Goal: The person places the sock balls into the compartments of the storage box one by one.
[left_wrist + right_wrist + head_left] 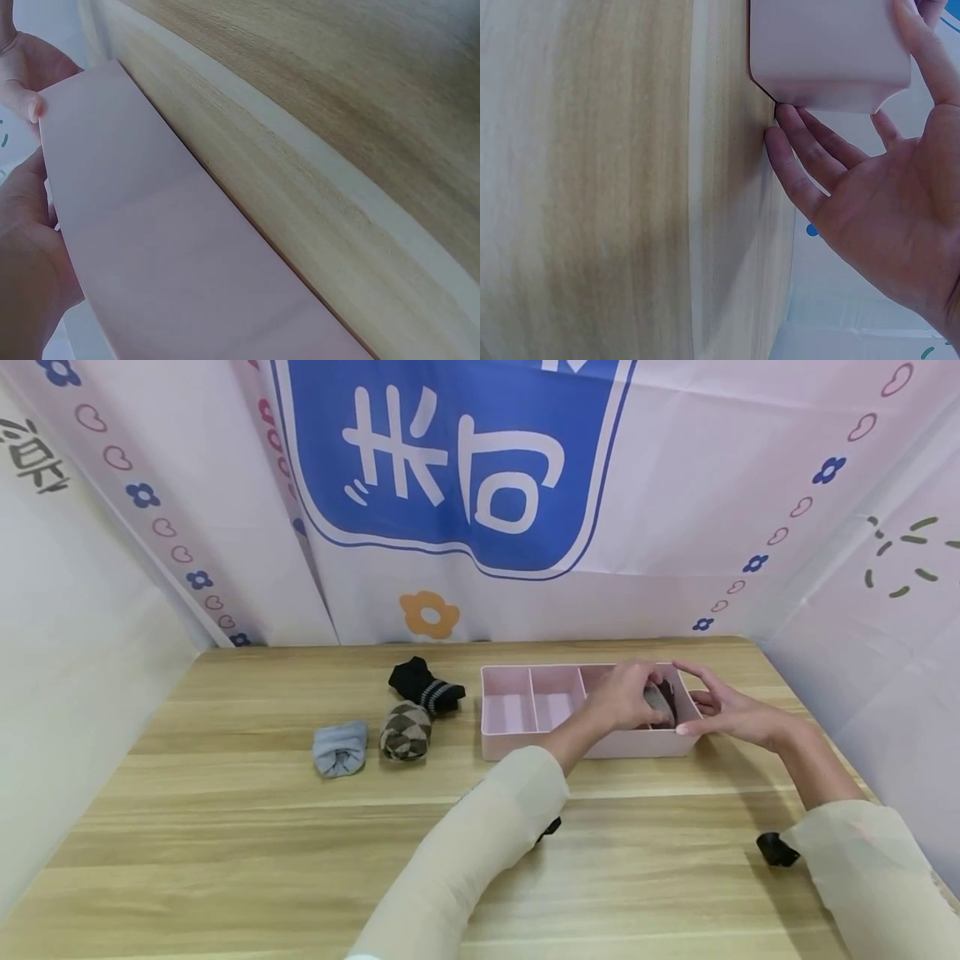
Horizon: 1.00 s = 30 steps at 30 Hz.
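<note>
A pink divided box (pixel 517 746) stands toward the back right of the table. My left hand (pixel 621 695) reaches into its right end and holds a grey and dark rolled sock (pixel 657 703), partly hidden by the fingers. My right hand (pixel 735 714) spans the box's right end, thumb at the front corner and index finger at the back one. In the right wrist view, other fingertips (pixel 789 120) touch the end wall. Only the box's outer side (pixel 165 202) shows in the left wrist view, so the sock is hidden there.
Left of the box lie a black sock bundle (pixel 420 685) with striped bands, a brown checked rolled sock (pixel 406 732) and a light blue-grey folded sock (pixel 341 748). The box's two left compartments (pixel 507 710) show bare floors. Cloth hangings (pixel 525 602) stand behind the table.
</note>
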Tool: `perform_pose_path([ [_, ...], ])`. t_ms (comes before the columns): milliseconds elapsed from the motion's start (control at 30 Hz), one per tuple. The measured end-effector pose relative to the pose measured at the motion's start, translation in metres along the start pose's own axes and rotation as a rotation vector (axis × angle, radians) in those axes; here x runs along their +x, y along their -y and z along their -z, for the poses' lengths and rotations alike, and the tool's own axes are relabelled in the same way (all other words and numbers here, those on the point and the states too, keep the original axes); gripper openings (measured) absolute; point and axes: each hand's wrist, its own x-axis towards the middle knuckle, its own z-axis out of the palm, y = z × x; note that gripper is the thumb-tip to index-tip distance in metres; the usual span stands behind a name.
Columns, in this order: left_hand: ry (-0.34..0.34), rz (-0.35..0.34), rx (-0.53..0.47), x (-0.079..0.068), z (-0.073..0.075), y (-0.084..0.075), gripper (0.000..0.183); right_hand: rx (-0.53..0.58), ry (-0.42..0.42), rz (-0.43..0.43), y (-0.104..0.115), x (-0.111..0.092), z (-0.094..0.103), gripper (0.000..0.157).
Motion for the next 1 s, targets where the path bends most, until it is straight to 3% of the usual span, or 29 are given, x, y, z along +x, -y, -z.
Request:
perform_pose_path([
  [167,0.010,-0.028,-0.025,-0.001,0.000,0.003,0.049,-0.001,0.003,0.001,-0.001,0.001,-0.001,0.102],
  [567,0.087,-0.189,-0.061,-0.009,0.013,0.013,0.039,0.004,0.001,0.007,-0.001,0.001,0.001,0.103],
  [833,0.108,-0.211,-0.096,-0.027,0.033,0.021,0.043,-0.008,-0.007,0.010,-0.003,0.001,0.002,0.104],
  [1000,0.104,-0.236,-0.050,-0.044,0.048,0.028,0.039,-0.023,-0.014,0.006,-0.003,0.002,0.001,0.105],
])
